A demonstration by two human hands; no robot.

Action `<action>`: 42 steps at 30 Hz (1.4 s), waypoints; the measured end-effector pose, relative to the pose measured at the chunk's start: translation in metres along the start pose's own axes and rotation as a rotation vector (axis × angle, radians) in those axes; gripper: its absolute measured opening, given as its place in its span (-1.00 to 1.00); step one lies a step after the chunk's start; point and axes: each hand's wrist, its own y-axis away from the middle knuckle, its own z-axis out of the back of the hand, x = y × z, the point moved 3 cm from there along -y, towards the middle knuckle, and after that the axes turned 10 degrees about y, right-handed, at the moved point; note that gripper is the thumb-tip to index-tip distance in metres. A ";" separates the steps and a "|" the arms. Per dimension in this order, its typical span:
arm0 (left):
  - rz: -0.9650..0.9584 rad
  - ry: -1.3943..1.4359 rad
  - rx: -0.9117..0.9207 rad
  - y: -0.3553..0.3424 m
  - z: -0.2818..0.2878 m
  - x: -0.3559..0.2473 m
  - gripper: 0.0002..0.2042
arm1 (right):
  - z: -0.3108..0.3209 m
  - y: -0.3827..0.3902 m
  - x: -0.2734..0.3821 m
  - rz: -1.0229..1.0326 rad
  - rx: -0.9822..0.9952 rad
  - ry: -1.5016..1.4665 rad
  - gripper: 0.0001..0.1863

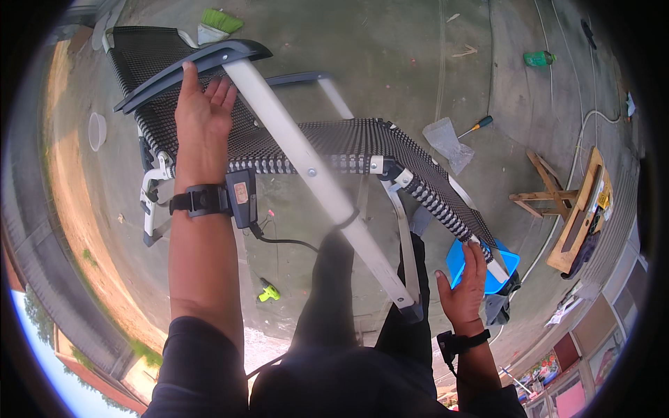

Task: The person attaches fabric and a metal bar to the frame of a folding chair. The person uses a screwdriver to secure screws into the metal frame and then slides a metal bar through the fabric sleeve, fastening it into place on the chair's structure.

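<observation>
A folding lounge chair with black mesh (334,136) and a pale metal frame stretches across in front of me. My left hand (203,111) is palm up at its dark curved armrest (167,75). The thumb lies over the armrest, and the other fingers reach just below it, apart from the thumb. A wide pale tube (289,150) slopes from the armrest down toward my legs. My right hand (463,289) has its fingers laid against the foot end of the chair frame (497,270), thumb spread away. Each wrist wears a black strapped device.
A blue bin (512,261) stands under the chair's foot end. A wooden stool (575,212) lies tipped at right. On the concrete floor are a screwdriver (481,124), a plastic bag (446,139), a green bottle (538,58), a green drill (268,290), a brush (217,24) and a white bowl (97,131).
</observation>
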 end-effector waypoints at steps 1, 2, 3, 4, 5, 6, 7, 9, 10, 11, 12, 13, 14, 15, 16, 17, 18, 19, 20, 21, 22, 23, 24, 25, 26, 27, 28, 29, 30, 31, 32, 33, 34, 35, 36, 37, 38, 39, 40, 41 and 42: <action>0.048 0.090 0.034 -0.020 -0.002 0.003 -0.25 | -0.006 0.011 0.005 -0.017 0.033 0.010 -0.19; 0.045 0.150 0.041 -0.037 -0.003 -0.010 -0.33 | -0.012 0.014 0.011 -0.007 0.062 0.000 -0.18; 0.039 0.150 0.009 -0.047 0.005 -0.014 -0.37 | -0.019 0.019 0.018 0.011 0.091 -0.047 -0.17; 0.045 0.149 -0.016 -0.053 0.006 -0.014 -0.40 | -0.025 0.026 0.027 0.017 0.117 -0.090 -0.16; 0.053 0.151 -0.043 -0.055 0.002 -0.016 -0.44 | -0.029 0.031 0.037 0.023 0.144 -0.130 -0.15; 0.079 0.196 -0.045 -0.059 -0.004 -0.018 -0.50 | -0.041 0.037 0.045 -0.019 0.241 -0.254 -0.12; 0.086 0.199 -0.035 -0.066 -0.006 -0.025 -0.52 | -0.050 0.040 0.055 -0.053 0.337 -0.297 -0.12; 0.098 0.205 -0.014 -0.083 -0.011 -0.037 -0.55 | -0.066 0.047 0.074 -0.118 0.530 -0.385 -0.11; 0.099 0.186 0.000 -0.088 -0.011 -0.039 -0.57 | -0.073 0.048 0.079 -0.164 0.525 -0.431 -0.19; 0.101 0.167 0.015 -0.093 -0.012 -0.040 -0.59 | -0.078 0.049 0.079 -0.198 0.520 -0.426 -0.21; 0.099 0.146 0.026 -0.095 -0.008 -0.042 -0.62 | -0.085 0.050 0.077 -0.229 0.521 -0.421 -0.23; 0.090 0.137 0.018 -0.094 -0.008 -0.040 -0.63 | -0.088 0.053 0.073 -0.269 0.519 -0.412 -0.26; 0.080 0.129 0.010 -0.093 -0.008 -0.040 -0.65 | -0.089 0.053 0.071 -0.271 0.539 -0.406 -0.29; 0.070 0.120 0.001 -0.091 -0.008 -0.038 -0.66 | -0.091 0.051 0.068 -0.272 0.559 -0.399 -0.32; 0.051 0.103 -0.026 -0.091 -0.010 -0.035 -0.69 | -0.091 0.049 0.064 -0.274 0.584 -0.391 -0.35; 0.060 0.098 -0.026 -0.089 -0.006 -0.030 -0.70 | -0.089 0.049 0.061 -0.274 0.606 -0.384 -0.37; 0.068 0.092 -0.028 -0.084 0.001 -0.027 -0.71 | -0.087 0.051 0.056 -0.273 0.630 -0.376 -0.38; 0.074 0.090 -0.020 -0.087 -0.005 -0.026 -0.72 | -0.084 0.041 0.055 -0.271 0.643 -0.370 -0.40; 0.064 0.076 -0.034 -0.089 -0.010 -0.025 -0.73 | -0.084 0.036 0.052 -0.270 0.655 -0.371 -0.41; 0.070 0.087 -0.044 -0.087 -0.010 -0.023 -0.73 | -0.086 0.036 0.047 -0.269 0.670 -0.370 -0.43; 0.078 0.107 -0.036 -0.084 -0.023 -0.024 -0.72 | -0.084 0.029 0.045 -0.268 0.663 -0.369 -0.44; 0.085 0.128 -0.027 -0.077 -0.035 -0.026 -0.72 | -0.081 0.026 0.043 -0.263 0.659 -0.397 -0.46; 0.071 0.138 -0.001 -0.066 -0.043 -0.031 -0.71 | -0.077 0.028 0.040 -0.256 0.654 -0.424 -0.48; 0.067 0.147 0.000 -0.024 -0.007 -0.038 -0.71 | -0.080 0.080 0.032 -0.244 0.668 -0.451 -0.51; 0.062 0.156 0.003 0.027 0.030 -0.046 -0.71 | -0.085 0.138 0.022 -0.219 0.680 -0.458 -0.51; 0.056 0.165 0.006 0.083 0.072 -0.055 -0.70 | -0.091 0.203 0.011 -0.194 0.691 -0.465 -0.51; 0.050 0.164 0.013 0.146 0.121 -0.068 -0.70 | -0.094 0.277 0.001 -0.164 0.715 -0.471 -0.51; 0.022 0.168 -0.005 0.214 0.172 -0.080 -0.69 | -0.095 0.353 -0.011 -0.148 0.737 -0.485 -0.52; -0.005 0.169 -0.028 0.285 0.226 -0.091 -0.69 | -0.096 0.433 -0.024 -0.134 0.765 -0.499 -0.52; -0.035 0.183 -0.008 0.316 0.226 -0.099 -0.69 | -0.095 0.450 -0.034 -0.116 0.747 -0.520 -0.52; -0.041 0.179 0.067 0.347 0.230 -0.106 -0.70 | -0.091 0.468 -0.044 -0.094 0.747 -0.506 -0.52; -0.056 0.195 0.082 0.376 0.235 -0.112 -0.69 | -0.087 0.486 -0.054 -0.076 0.752 -0.492 -0.52; -0.079 0.219 0.126 0.403 0.230 -0.123 -0.69 | -0.084 0.495 -0.062 -0.050 0.726 -0.484 -0.52; -0.098 0.232 0.135 0.445 0.273 -0.131 -0.69 | -0.097 0.543 -0.069 -0.027 0.692 -0.467 -0.51; -0.165 0.190 0.176 0.484 0.312 -0.143 -0.59 | -0.107 0.590 -0.074 -0.006 0.652 -0.451 -0.51; -0.173 0.182 0.169 0.538 0.386 -0.144 -0.58 | -0.133 0.671 -0.081 0.004 0.640 -0.433 -0.51; -0.180 0.175 0.167 0.593 0.455 -0.147 -0.58 | -0.161 0.751 -0.088 0.000 0.639 -0.432 -0.48; -0.186 0.169 0.168 0.643 0.519 -0.151 -0.58 | -0.183 0.828 -0.095 -0.021 0.631 -0.440 -0.47; -0.135 0.135 0.172 0.686 0.593 -0.171 -0.64 | -0.205 0.900 -0.093 -0.013 0.641 -0.461 -0.46; -0.137 0.141 0.175 0.722 0.630 -0.179 -0.63 | -0.211 0.943 -0.092 -0.017 0.631 -0.473 -0.44; -0.138 0.145 0.177 0.751 0.665 -0.185 -0.62 | -0.217 0.982 -0.093 -0.046 0.663 -0.475 -0.41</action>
